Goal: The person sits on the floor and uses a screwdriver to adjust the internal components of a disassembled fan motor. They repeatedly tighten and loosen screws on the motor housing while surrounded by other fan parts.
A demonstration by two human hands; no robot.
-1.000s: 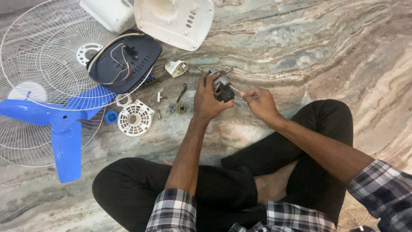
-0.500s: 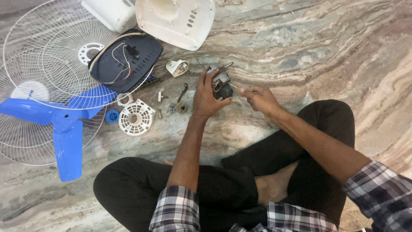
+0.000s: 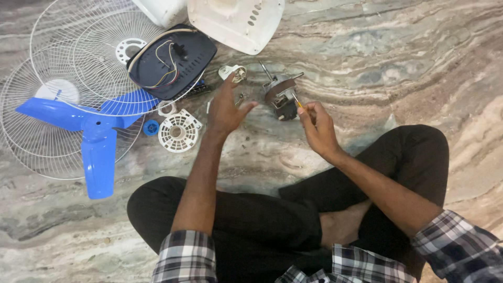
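Marble floor [image 3: 419, 63], fan parts all around. Motor [image 3: 281, 95] sits on floor between hands. Left hand [image 3: 226, 111] open, fingers spread, near small screws. Right hand [image 3: 317, 126] pinches screwdriver [image 3: 296, 100], tip at motor.

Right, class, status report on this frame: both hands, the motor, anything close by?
Left hand open, off motor. Right hand holds screwdriver, tip at fan motor. Loose screws beside it.
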